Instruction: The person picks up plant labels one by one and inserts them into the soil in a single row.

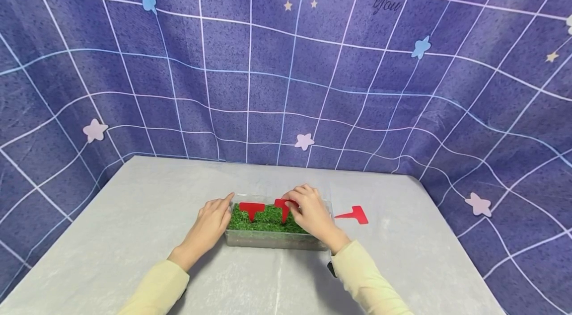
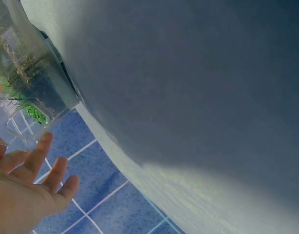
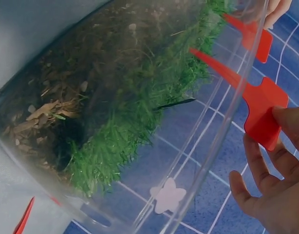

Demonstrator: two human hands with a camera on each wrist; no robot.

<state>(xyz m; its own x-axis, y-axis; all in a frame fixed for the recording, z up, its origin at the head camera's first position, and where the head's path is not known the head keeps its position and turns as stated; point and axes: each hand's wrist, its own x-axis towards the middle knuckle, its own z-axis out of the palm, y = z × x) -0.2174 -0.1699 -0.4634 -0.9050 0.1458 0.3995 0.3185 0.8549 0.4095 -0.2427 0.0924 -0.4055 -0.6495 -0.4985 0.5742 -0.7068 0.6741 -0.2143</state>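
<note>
A clear plastic container (image 1: 277, 240) of soil and green grass (image 1: 268, 225) sits on the table. My right hand (image 1: 310, 210) pinches the head of a red T-shaped plant label (image 3: 266, 109) between thumb and fingers, and the label's pointed stem reaches down into the grass. Left of it, another red plant label (image 1: 252, 206) stands upright in the grass. My left hand (image 1: 212, 220) rests at the container's left end, fingers fairly straight along the rim. In the left wrist view, its spread fingers (image 2: 40, 156) lie beside the container's corner. A third red label (image 1: 357, 215) lies flat on the table to the right.
The grey-white tabletop (image 1: 134, 235) surrounds the container. Behind and at both sides hangs a purple-blue cloth (image 1: 250, 81) with grid lines and stars. A thin dark strip (image 3: 176, 104) pokes from the grass in the right wrist view.
</note>
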